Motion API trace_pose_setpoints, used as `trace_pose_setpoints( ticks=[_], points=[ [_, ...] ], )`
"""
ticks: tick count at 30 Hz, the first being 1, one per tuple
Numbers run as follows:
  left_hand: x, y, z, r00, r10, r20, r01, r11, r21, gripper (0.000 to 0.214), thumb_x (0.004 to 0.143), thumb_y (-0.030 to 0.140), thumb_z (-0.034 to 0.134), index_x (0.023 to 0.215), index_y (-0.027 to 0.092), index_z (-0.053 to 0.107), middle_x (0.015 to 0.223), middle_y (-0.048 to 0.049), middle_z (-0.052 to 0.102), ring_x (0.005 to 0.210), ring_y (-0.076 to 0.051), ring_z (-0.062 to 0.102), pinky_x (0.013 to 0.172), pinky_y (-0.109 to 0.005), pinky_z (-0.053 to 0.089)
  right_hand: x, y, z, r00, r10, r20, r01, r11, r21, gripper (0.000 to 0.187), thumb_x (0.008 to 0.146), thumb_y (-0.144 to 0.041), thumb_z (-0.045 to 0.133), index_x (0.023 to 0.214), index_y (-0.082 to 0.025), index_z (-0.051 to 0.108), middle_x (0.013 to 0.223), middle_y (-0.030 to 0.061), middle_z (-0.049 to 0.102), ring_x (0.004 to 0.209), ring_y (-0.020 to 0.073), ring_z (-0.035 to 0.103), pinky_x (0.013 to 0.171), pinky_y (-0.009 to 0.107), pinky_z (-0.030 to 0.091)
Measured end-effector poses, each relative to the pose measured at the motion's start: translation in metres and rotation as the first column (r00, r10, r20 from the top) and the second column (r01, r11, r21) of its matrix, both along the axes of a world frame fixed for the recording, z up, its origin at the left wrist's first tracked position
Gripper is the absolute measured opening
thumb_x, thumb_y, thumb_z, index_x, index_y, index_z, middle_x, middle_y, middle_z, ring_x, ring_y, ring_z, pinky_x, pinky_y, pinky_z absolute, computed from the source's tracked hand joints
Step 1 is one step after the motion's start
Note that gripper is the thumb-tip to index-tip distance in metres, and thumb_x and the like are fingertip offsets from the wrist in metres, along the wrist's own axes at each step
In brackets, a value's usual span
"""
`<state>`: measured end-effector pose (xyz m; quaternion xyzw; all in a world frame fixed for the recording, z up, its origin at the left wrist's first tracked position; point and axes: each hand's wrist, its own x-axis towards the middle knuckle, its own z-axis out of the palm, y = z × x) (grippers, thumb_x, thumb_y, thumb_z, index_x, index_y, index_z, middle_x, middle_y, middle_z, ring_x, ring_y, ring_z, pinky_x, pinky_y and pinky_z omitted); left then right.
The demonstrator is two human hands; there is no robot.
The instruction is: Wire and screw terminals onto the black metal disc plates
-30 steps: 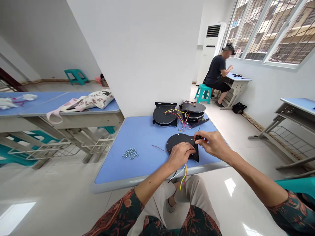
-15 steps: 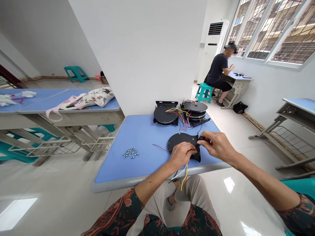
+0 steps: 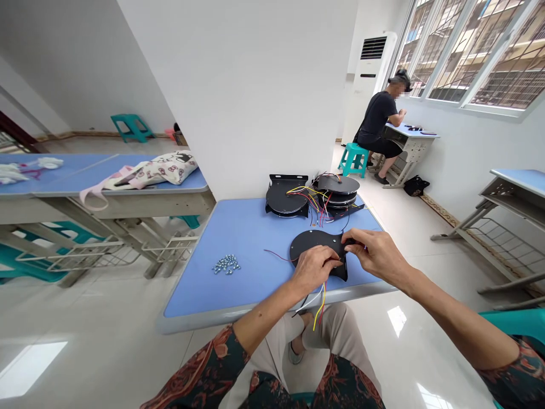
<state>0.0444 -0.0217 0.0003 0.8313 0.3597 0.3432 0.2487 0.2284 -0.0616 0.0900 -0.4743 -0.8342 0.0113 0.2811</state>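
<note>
A black disc-shaped unit (image 3: 303, 241) with a flanged bracket end lies flat near the front right of the blue desk. My left hand (image 3: 313, 268) rests on its near side, fingers curled together and gripping it close to the bracket end. At the bracket's far right corner, my right hand (image 3: 371, 250) is closed in a pinch; whatever sits between thumb and finger is hidden. Yellow, white, red and black wires (image 3: 322, 304) hang from the unit over the desk's front edge. One thin dark red wire (image 3: 276, 255) sticks out to the left.
A pile of small silver screws (image 3: 226, 264) lies to the left. Behind stand another black disc unit (image 3: 286, 196) and a stack of similar units (image 3: 338, 190) with loose wires, near a white wall (image 3: 255, 113). A person (image 3: 378, 116) sits at a desk farther back.
My right hand has shifted slightly, its fingertips now closer over the bracket corner. The left hand and the disc unit stay in place.
</note>
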Motion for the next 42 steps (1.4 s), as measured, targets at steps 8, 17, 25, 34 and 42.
trace_pose_setpoints(
  ticks=[8,17,25,34,42],
  points=[
    [-0.001,-0.001,0.000,0.999,0.021,-0.026,-0.021,1.000,0.006,0.012,0.091,0.020,0.072,0.079,0.020,0.072,0.078,0.0004,0.071,0.076,-0.015,0.064,0.074,-0.026,0.046,-0.009,-0.006,-0.003,0.991,-0.113,0.072,0.112,0.994,0.020,0.021,0.097,-0.037,0.056,0.094,-0.018,0.065,0.059,0.0011,0.062,0.048,0.0159,0.051,0.051,0.027,0.029],
    [-0.001,0.000,-0.002,0.999,-0.005,-0.046,0.007,0.999,0.042,0.011,0.094,0.021,0.068,0.084,0.021,0.073,0.083,-0.0008,0.074,0.081,-0.017,0.066,0.078,-0.027,0.048,0.001,0.000,-0.010,0.989,0.028,-0.146,-0.028,1.000,-0.003,0.020,0.097,-0.038,0.057,0.090,-0.020,0.062,0.064,0.0002,0.063,0.052,0.0133,0.051,0.054,0.026,0.040],
    [-0.002,0.002,-0.003,0.997,-0.040,-0.060,0.044,0.996,0.076,0.013,0.095,0.019,0.066,0.084,0.020,0.073,0.085,-0.0016,0.075,0.084,-0.018,0.066,0.079,-0.028,0.049,0.000,-0.001,-0.003,0.980,0.078,-0.183,-0.111,0.978,-0.175,0.026,0.101,-0.043,0.052,0.108,-0.021,0.065,0.071,0.0000,0.065,0.054,0.0129,0.052,0.056,0.026,0.043],
    [-0.002,0.000,-0.003,0.999,-0.032,-0.040,0.035,0.998,0.056,0.013,0.095,0.020,0.066,0.085,0.021,0.074,0.083,-0.0007,0.074,0.082,-0.017,0.065,0.079,-0.028,0.049,-0.004,-0.005,-0.018,0.983,-0.068,-0.172,0.079,0.995,0.055,0.020,0.095,-0.040,0.060,0.088,-0.020,0.063,0.062,-0.0007,0.061,0.051,0.0134,0.051,0.055,0.026,0.041],
    [-0.001,0.001,-0.005,0.999,-0.028,-0.034,0.030,0.998,0.062,0.013,0.094,0.018,0.067,0.083,0.020,0.073,0.083,-0.0013,0.074,0.082,-0.017,0.065,0.079,-0.028,0.050,-0.004,-0.005,-0.006,0.980,0.013,-0.199,-0.037,0.993,-0.114,0.018,0.096,-0.037,0.057,0.096,-0.021,0.065,0.059,-0.0032,0.057,0.050,0.0128,0.050,0.053,0.025,0.040]
  ],
)
